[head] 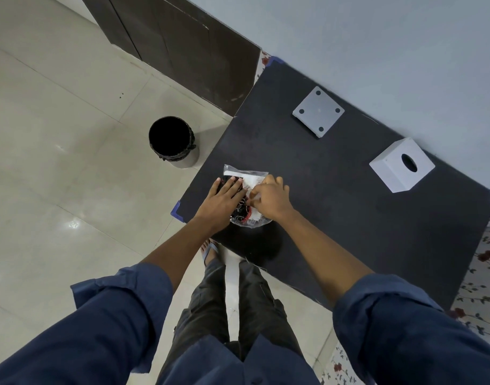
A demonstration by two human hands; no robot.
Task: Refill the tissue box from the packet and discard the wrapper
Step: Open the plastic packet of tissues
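Note:
A clear plastic tissue packet with black and red print lies near the left edge of the dark table. My left hand presses flat on its left side, fingers spread. My right hand is closed, pinching the wrapper at the packet's right side. The white tissue box cover, a cube with an oval hole on top, stands at the table's far right. Its flat white base plate, with a dark dot near each corner, lies apart from it at the back.
A round bin lined with a black bag stands on the tiled floor just left of the table. A dark wooden cabinet is behind it. A pale wall runs along the table's far side. My legs stand at the near edge.

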